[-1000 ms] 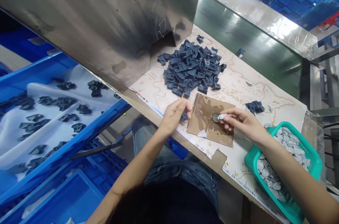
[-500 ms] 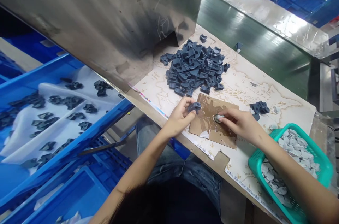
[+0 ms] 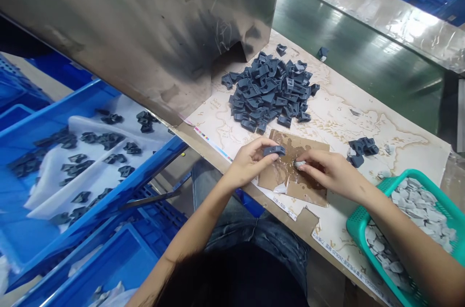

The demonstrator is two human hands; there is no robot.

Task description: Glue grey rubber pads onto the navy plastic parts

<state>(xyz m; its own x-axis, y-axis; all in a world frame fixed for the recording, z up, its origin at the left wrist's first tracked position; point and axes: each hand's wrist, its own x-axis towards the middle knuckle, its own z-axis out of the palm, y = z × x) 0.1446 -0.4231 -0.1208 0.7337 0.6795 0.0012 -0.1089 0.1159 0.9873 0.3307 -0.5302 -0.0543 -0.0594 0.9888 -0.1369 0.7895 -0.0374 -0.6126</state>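
Left hand (image 3: pixel 249 164) curled tight, thumb and fingers pinching a dark blue plastic clip (image 3: pixel 274 150) just above the wet cardboard (image 3: pixel 312 195)! Right hand (image 3: pixel 332 174) closed too, fingertips (image 3: pixel 307 158) on a small white scrap (image 3: pixel 300 164) down on the shiny wet patch; too small to say what that scrap is. The step in hand looks like close work on this one clip over the cardboard, and with the clip lifted clear, the next move calls for the two hands to meet. Beyond the cardboard sits a big heap of matching clips (image 3: pixel 269 91), a small cluster (image 3: pixel 361 148) lies to its right, and a green basket (image 3: pixel 358 229) of pale grey pieces (image 3: pixel 417 210) waits past that corner. Off to its left, more clips (image 3: pixel 111 140) lie on white lining (image 3: pixel 94 125) in a blue crate.
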